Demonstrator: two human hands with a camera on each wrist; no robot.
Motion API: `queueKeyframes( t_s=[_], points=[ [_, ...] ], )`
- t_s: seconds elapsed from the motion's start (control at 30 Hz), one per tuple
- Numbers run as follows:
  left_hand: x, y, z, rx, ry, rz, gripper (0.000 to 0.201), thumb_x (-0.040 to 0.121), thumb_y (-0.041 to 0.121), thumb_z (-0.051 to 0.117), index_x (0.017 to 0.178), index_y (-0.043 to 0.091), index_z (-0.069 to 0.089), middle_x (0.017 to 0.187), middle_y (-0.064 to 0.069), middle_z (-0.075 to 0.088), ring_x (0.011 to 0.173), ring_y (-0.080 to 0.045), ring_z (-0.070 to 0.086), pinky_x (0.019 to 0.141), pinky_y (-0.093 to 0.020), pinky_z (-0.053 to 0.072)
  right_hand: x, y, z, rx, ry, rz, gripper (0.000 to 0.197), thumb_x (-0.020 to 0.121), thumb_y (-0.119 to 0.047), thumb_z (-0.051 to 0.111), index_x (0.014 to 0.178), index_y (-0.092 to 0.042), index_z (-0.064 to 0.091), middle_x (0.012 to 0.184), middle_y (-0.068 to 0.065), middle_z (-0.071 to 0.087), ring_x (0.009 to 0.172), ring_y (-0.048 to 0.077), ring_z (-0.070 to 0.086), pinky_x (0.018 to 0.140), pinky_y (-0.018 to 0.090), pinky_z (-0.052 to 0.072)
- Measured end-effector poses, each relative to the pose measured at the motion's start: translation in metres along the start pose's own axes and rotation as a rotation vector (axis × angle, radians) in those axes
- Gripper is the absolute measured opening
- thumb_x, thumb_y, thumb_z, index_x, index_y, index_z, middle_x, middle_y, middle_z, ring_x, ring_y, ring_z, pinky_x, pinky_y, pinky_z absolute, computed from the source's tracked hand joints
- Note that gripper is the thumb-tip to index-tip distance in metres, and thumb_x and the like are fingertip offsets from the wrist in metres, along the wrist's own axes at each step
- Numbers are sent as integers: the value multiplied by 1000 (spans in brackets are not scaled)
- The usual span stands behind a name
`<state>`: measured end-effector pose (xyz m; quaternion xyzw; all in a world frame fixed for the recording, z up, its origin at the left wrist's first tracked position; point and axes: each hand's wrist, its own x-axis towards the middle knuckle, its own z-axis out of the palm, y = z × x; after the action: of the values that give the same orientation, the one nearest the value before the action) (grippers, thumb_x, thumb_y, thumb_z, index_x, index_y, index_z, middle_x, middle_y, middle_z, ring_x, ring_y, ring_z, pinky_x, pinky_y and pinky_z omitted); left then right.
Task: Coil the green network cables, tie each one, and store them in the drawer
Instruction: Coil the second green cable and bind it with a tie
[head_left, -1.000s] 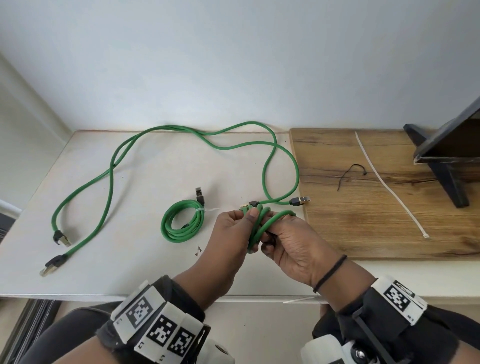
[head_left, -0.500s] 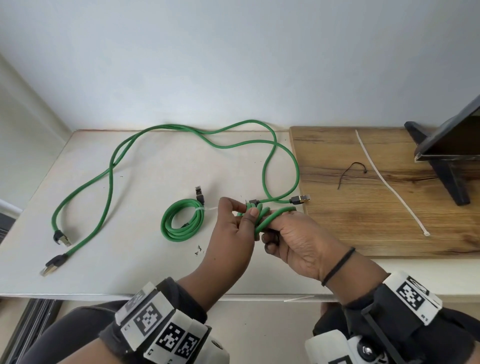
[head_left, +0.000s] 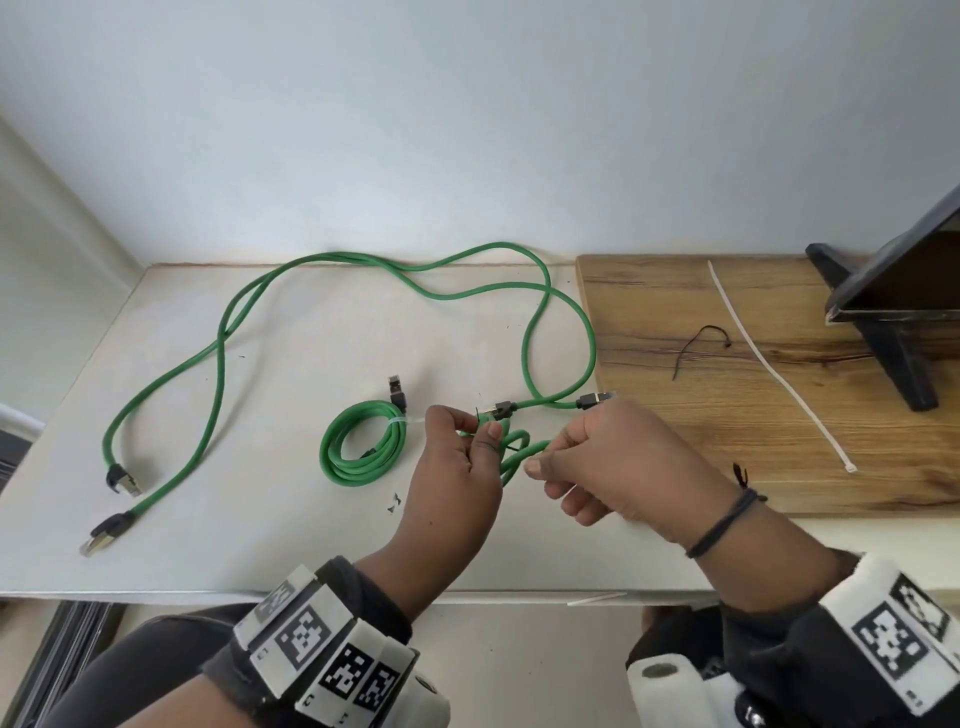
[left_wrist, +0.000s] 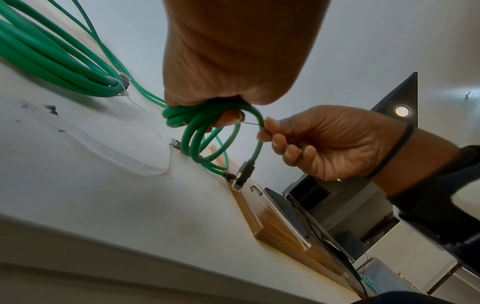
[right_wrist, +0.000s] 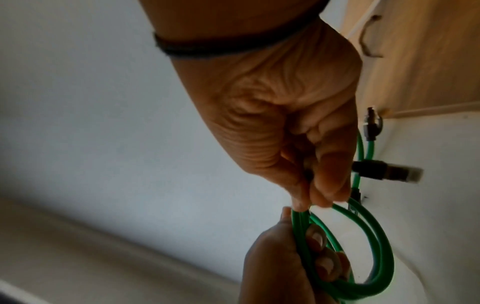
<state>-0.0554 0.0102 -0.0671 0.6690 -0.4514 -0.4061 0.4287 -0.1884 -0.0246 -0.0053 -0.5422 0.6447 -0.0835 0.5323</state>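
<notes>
- Pale wall fills the upper half of the head view; below it a white table (head_left: 260, 519) runs across the frame, with a wooden board (head_left: 727, 467) lying on it at the right.
- Held just above the table at centre frame is a small coil of green cable (left_wrist: 197, 139). The left hand (head_left: 457, 483) grips its bunched top with fingers curled round the strands, so the loops hang down and toward the right hand.
- The right hand (head_left: 608, 473) sits immediately right of the coil, thumb and forefinger pinched on a thin black tie (left_wrist: 250, 123) that reaches across to the strands by the left fingers (left_wrist: 228, 119). The other fingers are curled loosely.
- The relation that matters: the tie runs roughly level, left to right, across the coil's strands, and its free end is in the right hand. In my judgement, a pull to the right of the frame would cinch it while the left hand braces the bundle.
- One plug (left_wrist: 242, 174) of the held cable dangles below the right hand, touching or nearly touching the table edge of the board.
- Left of the hands, a finished coil (head_left: 363, 447) lies flat on the table with a white tie round it.
- Two long cables (head_left: 218, 358) sprawl uncoiled from the lower left of the frame up along the back edge.
- A long white zip tie (head_left: 769, 358) and a second black tie (head_left: 696, 343) lie on the board, nearer the right hand.
- No drawer is plainly visible.
</notes>
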Motion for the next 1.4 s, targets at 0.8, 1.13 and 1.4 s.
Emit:
queueKeyframes(
  t_s=[0.8, 1.13, 1.4],
  points=[
    [-19, 12, -1, 151, -94, 334, 22, 88, 52, 43, 89, 36, 28, 75, 10, 59, 63, -4, 53, 53, -19, 37, 19, 17, 21, 494, 328, -514, 8, 79, -17, 74, 77, -9, 73, 58, -1, 67, 51, 11, 61, 47, 25, 50],
    [-12, 12, -4, 189, -78, 419, 23, 93, 35, 46, 89, 16, 33, 61, 10, 43, 52, -11, 40, 49, -37, 36, 15, 12, 14, 491, 266, -522, 7, 80, -17, 73, 79, -10, 71, 60, 1, 66, 56, 15, 63, 47, 28, 53],
    [-2, 14, -9, 77, -50, 279, 20, 95, 22, 54, 95, 7, 40, 61, 6, 44, 49, -4, 39, 49, -20, 33, 16, 9, 5, 593, 191, -470, 12, 80, -15, 73, 83, -5, 66, 71, 8, 71, 61, 17, 68, 60, 28, 58]
  ],
)
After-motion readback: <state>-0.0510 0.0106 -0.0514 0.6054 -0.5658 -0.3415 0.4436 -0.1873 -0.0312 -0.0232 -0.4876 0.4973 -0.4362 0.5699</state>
